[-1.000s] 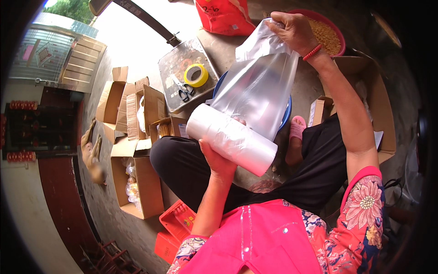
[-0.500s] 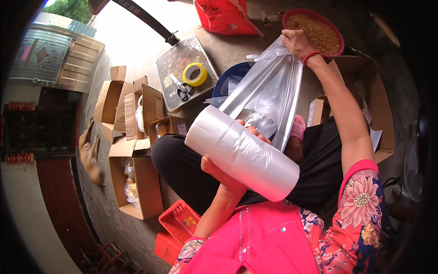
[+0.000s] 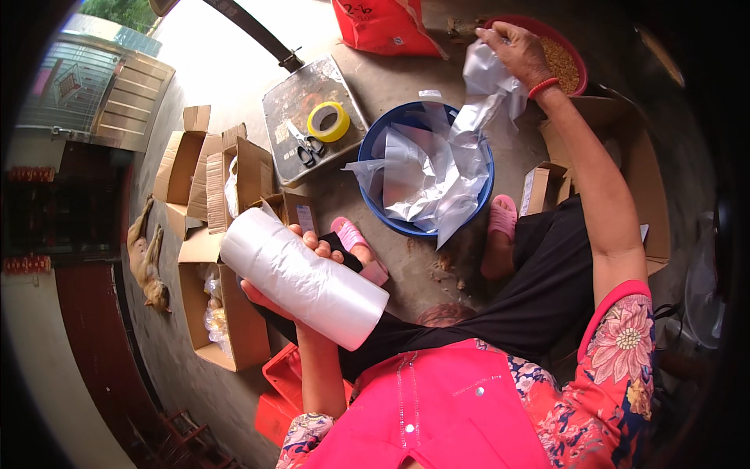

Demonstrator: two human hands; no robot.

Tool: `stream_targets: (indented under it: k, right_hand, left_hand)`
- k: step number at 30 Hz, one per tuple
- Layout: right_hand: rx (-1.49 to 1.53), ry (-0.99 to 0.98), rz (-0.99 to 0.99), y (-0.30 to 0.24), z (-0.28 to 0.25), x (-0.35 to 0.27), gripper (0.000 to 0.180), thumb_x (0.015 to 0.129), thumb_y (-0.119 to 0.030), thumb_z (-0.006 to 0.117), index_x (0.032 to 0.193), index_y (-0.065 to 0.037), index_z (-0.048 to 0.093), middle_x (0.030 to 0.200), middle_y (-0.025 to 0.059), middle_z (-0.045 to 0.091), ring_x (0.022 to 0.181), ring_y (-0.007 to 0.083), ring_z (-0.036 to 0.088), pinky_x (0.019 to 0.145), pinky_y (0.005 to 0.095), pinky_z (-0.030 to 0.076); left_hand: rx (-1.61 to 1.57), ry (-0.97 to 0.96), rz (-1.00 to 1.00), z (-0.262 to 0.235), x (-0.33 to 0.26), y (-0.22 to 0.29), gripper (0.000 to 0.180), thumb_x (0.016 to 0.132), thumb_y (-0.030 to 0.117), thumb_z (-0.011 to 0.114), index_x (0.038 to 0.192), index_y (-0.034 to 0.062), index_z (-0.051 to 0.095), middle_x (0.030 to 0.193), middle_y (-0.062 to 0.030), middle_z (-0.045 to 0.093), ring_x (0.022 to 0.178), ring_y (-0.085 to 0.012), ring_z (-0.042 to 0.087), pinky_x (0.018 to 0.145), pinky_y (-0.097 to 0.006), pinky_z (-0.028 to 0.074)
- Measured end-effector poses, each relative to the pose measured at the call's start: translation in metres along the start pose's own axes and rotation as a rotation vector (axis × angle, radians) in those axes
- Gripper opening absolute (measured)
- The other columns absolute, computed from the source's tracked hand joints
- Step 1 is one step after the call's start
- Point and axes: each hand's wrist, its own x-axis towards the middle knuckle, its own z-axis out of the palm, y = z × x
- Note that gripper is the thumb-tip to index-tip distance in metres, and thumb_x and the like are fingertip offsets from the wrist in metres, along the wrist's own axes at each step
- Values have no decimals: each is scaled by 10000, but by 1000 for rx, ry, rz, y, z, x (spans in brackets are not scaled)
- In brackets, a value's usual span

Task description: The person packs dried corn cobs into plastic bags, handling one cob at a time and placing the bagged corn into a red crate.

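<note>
Leftward swings the roll of clear plastic bags point(image 3: 305, 277), and the clear bag point(image 3: 488, 90) that half a second ago stretched close beside it now hangs well apart. The left hand point(image 3: 316, 244) curls around the roll over the person's lap, fingers on its far side; its long axis slants from far left to near right. Away at the far right, the right hand point(image 3: 519, 56) pinches the bag's upper end, fingertips closed on bunched film. Between the two hands, nearer the right, stands a blue tub point(image 3: 378, 209) heaped with loose bags point(image 3: 426, 172) (the hanging film's tail seems to meet them). A pink sandal point(image 3: 348, 233) lies between roll and tub. Beyond, a platform scale point(image 3: 312, 86) bears yellow tape point(image 3: 339, 133) and scissors point(image 3: 311, 145); a red basin point(image 3: 581, 69) of yellowish pieces sits just behind the right hand.
</note>
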Motion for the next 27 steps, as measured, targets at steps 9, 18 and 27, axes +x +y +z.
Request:
stream_targets:
  k: [9,18,27]
  right_hand:
    - [24,-860,-425,-97,69,-85,283,780,-314,659,848,-45,603,842,111,596,757,250,594,662,359,473]
    - [68,-1089,-184,-81,82,-108,404,803,-389,558,1008,-47,626,1009,202,598,968,347,567,842,412,449]
    - [954,-1505,599,-169,74,-127,611,890,-599,350,1226,-111,501,1127,111,578,980,206,573,813,332,464]
  left_hand:
    - [91,150,13,5,-4,-22,869,729,679,527,1238,-15,407,1086,-177,543,958,-309,547,879,-455,421]
    - [236,313,-20,4,9,-30,799,739,702,437,1148,15,448,983,-157,555,888,-295,572,769,-384,468]
    - [401,419,36,-6,18,-36,706,815,612,449,1199,19,445,1065,-159,577,951,-283,582,845,-394,463]
